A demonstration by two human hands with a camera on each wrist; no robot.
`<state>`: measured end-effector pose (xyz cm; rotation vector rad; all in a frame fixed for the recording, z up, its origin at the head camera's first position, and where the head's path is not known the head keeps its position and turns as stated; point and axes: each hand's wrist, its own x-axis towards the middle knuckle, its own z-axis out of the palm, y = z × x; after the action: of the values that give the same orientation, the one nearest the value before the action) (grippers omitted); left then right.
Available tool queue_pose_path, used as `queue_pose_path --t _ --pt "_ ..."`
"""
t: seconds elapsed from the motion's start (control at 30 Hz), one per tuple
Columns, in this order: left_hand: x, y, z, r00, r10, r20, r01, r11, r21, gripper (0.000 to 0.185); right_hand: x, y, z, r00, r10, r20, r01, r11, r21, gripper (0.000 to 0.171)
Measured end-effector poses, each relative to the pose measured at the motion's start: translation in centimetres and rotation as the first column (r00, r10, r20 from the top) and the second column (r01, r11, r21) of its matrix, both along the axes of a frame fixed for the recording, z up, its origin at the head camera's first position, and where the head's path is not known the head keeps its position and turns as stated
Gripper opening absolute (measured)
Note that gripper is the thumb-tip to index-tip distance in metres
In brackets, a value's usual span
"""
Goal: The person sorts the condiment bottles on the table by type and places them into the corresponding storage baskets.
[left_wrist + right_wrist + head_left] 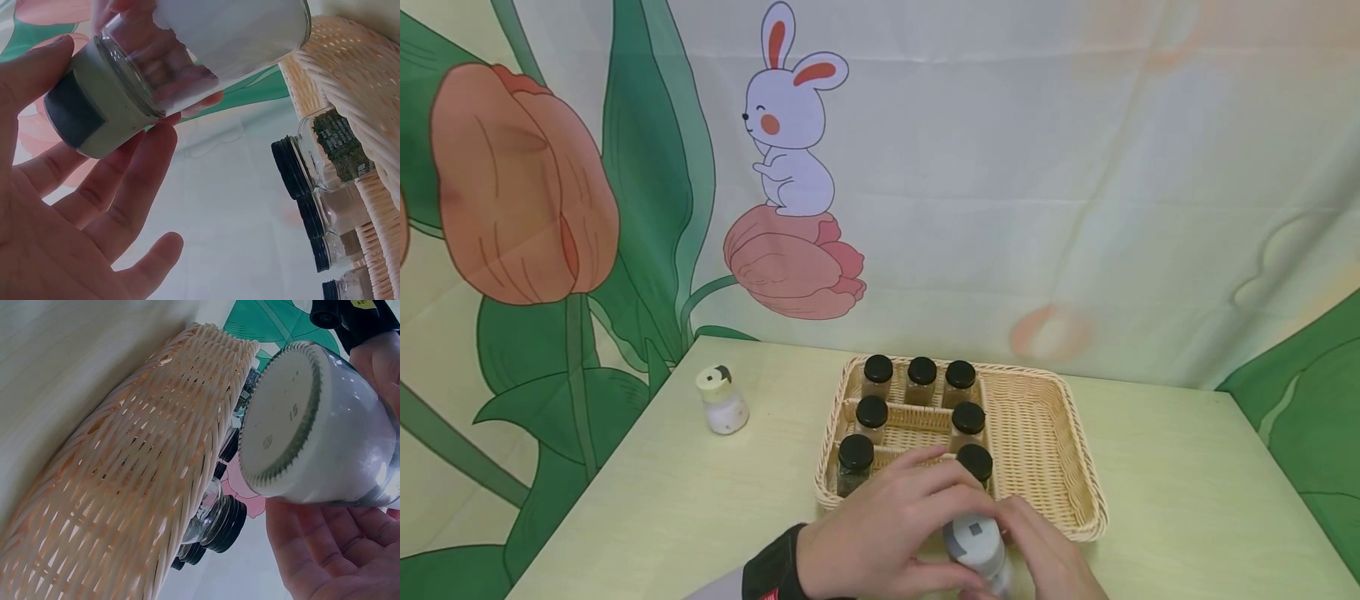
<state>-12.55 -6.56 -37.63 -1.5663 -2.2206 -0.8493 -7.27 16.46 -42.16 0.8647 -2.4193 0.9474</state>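
Note:
A glass shaker jar (976, 546) of white powder with a pale grey lid is held between both hands, just in front of the wicker basket's near rim. My left hand (880, 533) reaches over it, with thumb and fingers around the lid (94, 112). My right hand (1052, 558) grips the glass body from the right. In the left wrist view the jar (206, 44) lies tilted above my left palm (62, 237). Seen from the right wrist, the jar's base (281, 425) faces the camera above my right palm (325, 550).
The wicker basket (1082, 467) holds several black-lidded spice jars (922, 379) in its left half, while its right half shows bare weave. A second small shaker (722, 402) stands on the pale green table (1187, 483) at the left. A printed backdrop hangs behind the table.

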Motion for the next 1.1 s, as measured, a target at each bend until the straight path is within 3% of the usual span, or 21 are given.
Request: queue_pose_path --t 0.37,0.67,0.9,1.1 --pt "-0.1 -0.2 0.3 1.000 0.008 -0.010 -0.008 1.000 0.004 0.058 0.0 0.2 0.3 1.000 -0.005 0.030 0.004 1.000 0.016 0.069" --pt "-0.3 -0.4 0.6 0.999 0.021 -0.040 -0.020 0.999 0.036 0.058 0.0 0.1 0.7 0.999 0.008 0.043 -0.006 0.999 -0.032 0.068" --pt "-0.7 -0.8 1.0 0.996 0.027 -0.080 -0.023 0.999 0.049 0.060 0.4 0.0 1.7 0.994 -0.088 0.065 0.091 0.995 -0.035 0.067" --pt "-1.0 -1.3 1.1 0.995 0.062 -0.085 -0.061 0.998 0.013 0.064 0.4 0.3 2.5 0.990 -0.111 0.093 0.115 0.992 -0.042 0.067"
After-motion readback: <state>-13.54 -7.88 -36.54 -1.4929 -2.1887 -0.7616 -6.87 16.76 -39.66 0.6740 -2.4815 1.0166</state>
